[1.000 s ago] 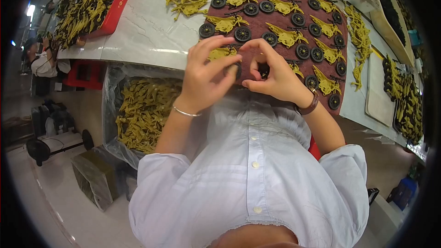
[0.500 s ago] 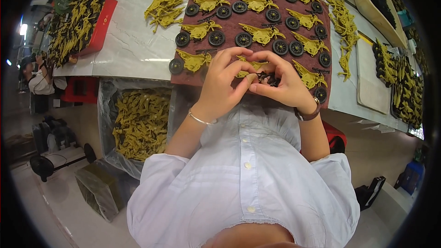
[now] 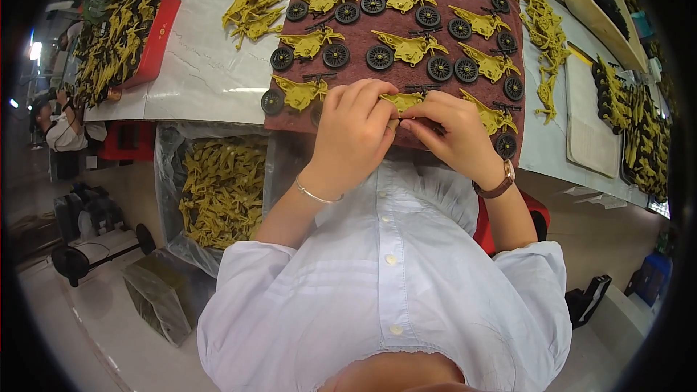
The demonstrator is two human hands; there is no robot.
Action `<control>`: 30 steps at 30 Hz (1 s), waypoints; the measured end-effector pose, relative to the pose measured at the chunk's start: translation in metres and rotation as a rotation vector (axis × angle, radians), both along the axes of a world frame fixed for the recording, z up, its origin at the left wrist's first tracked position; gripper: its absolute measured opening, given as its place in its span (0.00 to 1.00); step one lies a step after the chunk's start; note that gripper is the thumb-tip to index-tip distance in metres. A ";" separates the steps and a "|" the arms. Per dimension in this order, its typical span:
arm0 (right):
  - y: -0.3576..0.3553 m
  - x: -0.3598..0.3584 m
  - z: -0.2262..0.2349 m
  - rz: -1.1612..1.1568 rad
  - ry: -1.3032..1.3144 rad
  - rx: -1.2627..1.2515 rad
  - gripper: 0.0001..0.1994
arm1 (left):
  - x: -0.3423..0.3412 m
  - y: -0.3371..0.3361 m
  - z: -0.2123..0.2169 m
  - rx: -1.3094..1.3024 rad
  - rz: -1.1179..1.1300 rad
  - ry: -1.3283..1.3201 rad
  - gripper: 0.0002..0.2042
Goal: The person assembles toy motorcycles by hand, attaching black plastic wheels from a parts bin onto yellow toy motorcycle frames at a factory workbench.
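Fingers of the left hand (image 3: 357, 127) and the right hand (image 3: 457, 131) meet in a tight pinch around a small, thin, dark piece (image 3: 400, 118). Half a second ago the right hand was curled in a rounder shape; now its thumb and finger press close together, so the fine work seems to sit right at the fingertips. What the piece is, I cannot tell. Just past the fingers, a yellow plastic toy motorbike body (image 3: 401, 100) lies partly hidden on a dark red cloth (image 3: 359, 29). More yellow toy motorbikes with round black wheels (image 3: 412, 49) lie beyond and to both sides. Lower left of the fingers is a heap of yellow plastic parts (image 3: 225, 192).
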State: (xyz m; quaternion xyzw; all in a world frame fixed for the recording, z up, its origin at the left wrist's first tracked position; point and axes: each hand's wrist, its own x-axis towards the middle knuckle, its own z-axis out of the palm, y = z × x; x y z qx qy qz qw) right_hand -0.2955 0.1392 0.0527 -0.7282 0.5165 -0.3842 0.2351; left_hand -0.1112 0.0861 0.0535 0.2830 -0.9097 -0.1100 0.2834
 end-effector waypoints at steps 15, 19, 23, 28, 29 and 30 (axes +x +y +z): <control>0.004 0.012 -0.024 -0.057 0.318 -0.142 0.05 | 0.014 -0.015 -0.012 0.106 -0.174 -0.187 0.20; 0.010 0.014 -0.029 -0.093 0.307 -0.105 0.05 | 0.013 -0.014 -0.012 0.117 -0.189 -0.170 0.20; 0.002 0.003 -0.018 -0.042 0.108 0.001 0.07 | 0.012 -0.014 -0.008 0.097 -0.183 -0.176 0.20; -0.014 -0.009 0.008 -0.002 -0.351 0.247 0.15 | -0.002 -0.026 0.009 0.103 -0.203 0.096 0.13; -0.018 -0.010 0.009 0.020 -0.394 0.257 0.18 | -0.007 -0.028 0.011 0.100 -0.206 0.098 0.13; -0.022 -0.010 0.010 0.043 -0.438 0.265 0.21 | -0.013 -0.030 0.011 0.117 -0.187 0.187 0.12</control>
